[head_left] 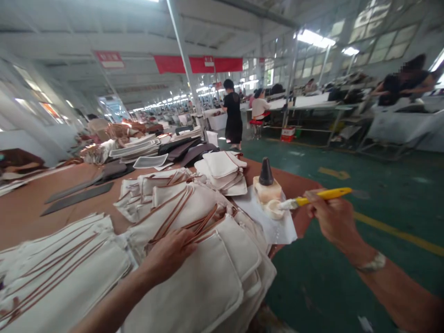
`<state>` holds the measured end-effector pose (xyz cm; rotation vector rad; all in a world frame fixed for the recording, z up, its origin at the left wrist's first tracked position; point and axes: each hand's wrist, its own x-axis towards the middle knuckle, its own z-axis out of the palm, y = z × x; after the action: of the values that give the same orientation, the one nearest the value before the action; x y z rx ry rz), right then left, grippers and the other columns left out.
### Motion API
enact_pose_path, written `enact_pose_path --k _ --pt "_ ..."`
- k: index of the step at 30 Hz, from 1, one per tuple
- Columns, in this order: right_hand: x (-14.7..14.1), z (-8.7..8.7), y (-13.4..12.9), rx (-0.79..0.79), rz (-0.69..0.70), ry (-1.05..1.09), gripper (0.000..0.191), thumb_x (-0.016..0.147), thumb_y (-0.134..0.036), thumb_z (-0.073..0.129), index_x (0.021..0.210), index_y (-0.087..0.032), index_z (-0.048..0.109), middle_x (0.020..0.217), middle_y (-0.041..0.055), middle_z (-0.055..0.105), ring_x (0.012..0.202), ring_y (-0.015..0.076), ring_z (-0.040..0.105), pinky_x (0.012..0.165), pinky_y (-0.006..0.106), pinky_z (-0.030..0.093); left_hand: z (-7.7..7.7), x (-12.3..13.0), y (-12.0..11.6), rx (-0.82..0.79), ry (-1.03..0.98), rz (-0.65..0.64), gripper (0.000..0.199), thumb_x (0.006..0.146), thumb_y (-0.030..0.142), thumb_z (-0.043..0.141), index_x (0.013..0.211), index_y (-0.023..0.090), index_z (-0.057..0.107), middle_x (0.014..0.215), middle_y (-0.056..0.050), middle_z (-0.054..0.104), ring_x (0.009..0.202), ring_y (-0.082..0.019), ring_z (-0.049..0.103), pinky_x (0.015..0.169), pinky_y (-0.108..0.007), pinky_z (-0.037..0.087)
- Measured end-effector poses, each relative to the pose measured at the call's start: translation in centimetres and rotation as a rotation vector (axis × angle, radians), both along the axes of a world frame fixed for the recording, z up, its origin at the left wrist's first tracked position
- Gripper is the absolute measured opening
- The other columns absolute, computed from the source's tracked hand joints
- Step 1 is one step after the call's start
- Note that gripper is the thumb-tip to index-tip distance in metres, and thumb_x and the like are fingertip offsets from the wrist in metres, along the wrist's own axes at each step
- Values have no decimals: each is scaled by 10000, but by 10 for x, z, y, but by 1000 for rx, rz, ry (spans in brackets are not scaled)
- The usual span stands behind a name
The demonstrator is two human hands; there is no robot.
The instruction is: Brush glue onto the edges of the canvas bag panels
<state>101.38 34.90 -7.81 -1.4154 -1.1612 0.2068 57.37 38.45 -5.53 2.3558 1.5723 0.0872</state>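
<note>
My left hand (169, 256) lies flat on a pile of cream canvas bag pieces (194, 282) with brown straps, and holds nothing. My right hand (333, 222) grips a yellow-handled brush (322, 196) in the air at the table's right edge. Its pale, glue-coated tip reaches toward a lump of whitish glue (272, 209) on a white paper sheet (267, 226). Behind the lump stands a pale block (267, 190) topped by a dark cone-shaped nozzle (266, 172). A smaller stack of cream pieces (224, 173) lies beyond the pile.
The tan work table (45, 219) carries dark panels (78, 199) and stacked materials toward the far end. A green floor (329, 277) with a yellow line runs along its right. Several co-workers, including a standing person in black (232, 111), work among distant tables.
</note>
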Motion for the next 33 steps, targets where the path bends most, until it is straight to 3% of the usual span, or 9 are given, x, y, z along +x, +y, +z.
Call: enact_pose_path --k 3,7,10,13,17,23,28,33 --pt "10 -14 33 -64 48 -133 356 903 -493 586 857 -157 695 632 42 630 528 174 575 539 277 424 -17 30 6 44 58 -2 264 936 367 504 1095 235 667 1125 -81 664 1064 -252 602 902 -344 423" --pt "18 -43 64 -144 105 -276 338 873 -452 549 825 -162 716 743 63 689 650 198 637 624 285 450 -31 48 13 81 162 25 233 912 388 548 1040 264 697 1099 -80 651 1090 -292 577 878 -382 414" --pt "19 -64 73 -178 153 -328 320 860 -429 557 807 -162 727 791 73 710 730 216 666 695 294 473 -29 53 13 110 206 38 176 883 369 574 941 249 687 1060 -74 655 1082 -312 565 855 -400 388" --pt "20 -74 72 -163 165 -341 313 895 -408 556 872 -154 736 904 90 727 812 219 680 743 294 488 -21 56 11 102 152 37 132 880 311 543 844 215 626 971 -66 660 996 -286 581 819 -371 375" --pt "22 -75 55 -101 164 -350 324 951 -394 530 967 -138 727 977 108 713 873 209 675 791 295 510 -10 60 12 -5 -55 73 164 888 340 515 810 205 566 796 -22 644 767 -214 574 694 -298 361" --pt "17 -78 11 -82 344 -399 291 907 -428 614 967 -178 749 842 76 696 760 196 657 721 303 524 -6 65 5 -147 -362 153 291 857 438 564 840 170 677 741 0 647 706 -188 571 640 -266 363" --pt "19 -74 9 -59 161 -230 410 915 -511 581 954 -132 734 895 118 721 774 234 692 675 322 546 1 69 -11 -245 -596 227 347 833 466 614 918 144 708 798 -15 679 729 -175 585 651 -251 395" --pt "8 -57 14 -77 35 -61 433 832 -554 651 798 -125 703 546 57 606 452 206 583 404 259 395 5 69 -28 -213 -694 269 326 778 436 694 915 143 736 759 -9 659 712 -160 565 651 -240 405"
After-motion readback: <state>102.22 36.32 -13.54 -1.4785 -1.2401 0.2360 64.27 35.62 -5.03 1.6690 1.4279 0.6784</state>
